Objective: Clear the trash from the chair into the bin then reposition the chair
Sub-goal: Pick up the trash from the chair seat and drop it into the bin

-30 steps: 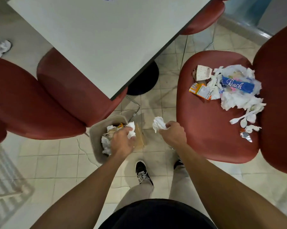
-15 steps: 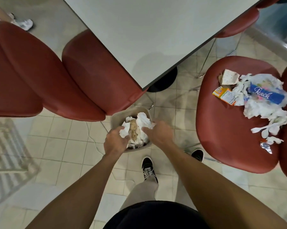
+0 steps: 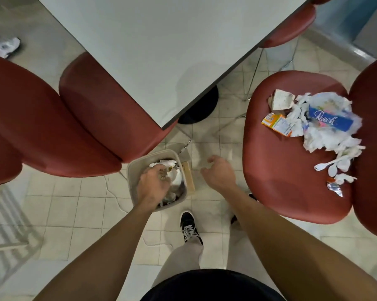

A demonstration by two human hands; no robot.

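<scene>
Some paper already lies in the bin (image 3: pixel 132 170), where the left hand (image 3: pixel 153 187) pushes down, its grip unclear, the right hand (image 3: pixel 219 173) loosely spread and bare, while most trash (image 3: pixel 326 129) remains on the chair (image 3: pixel 276 170), unmoved.

One head-worn view looks steeply down from above the person's own torso, facing forward. Both forearms run up from the bottom edge. The left hand (image 3: pixel 154 185) sits mid-frame over the bin (image 3: pixel 132 170); beyond its fingers lies the table (image 3: pixel 161 51). The right hand (image 3: pixel 221 173) hangs near centre, the chair (image 3: pixel 276 181) just right of its fingers. The floor (image 3: pixel 74 205) looks far below.
</scene>
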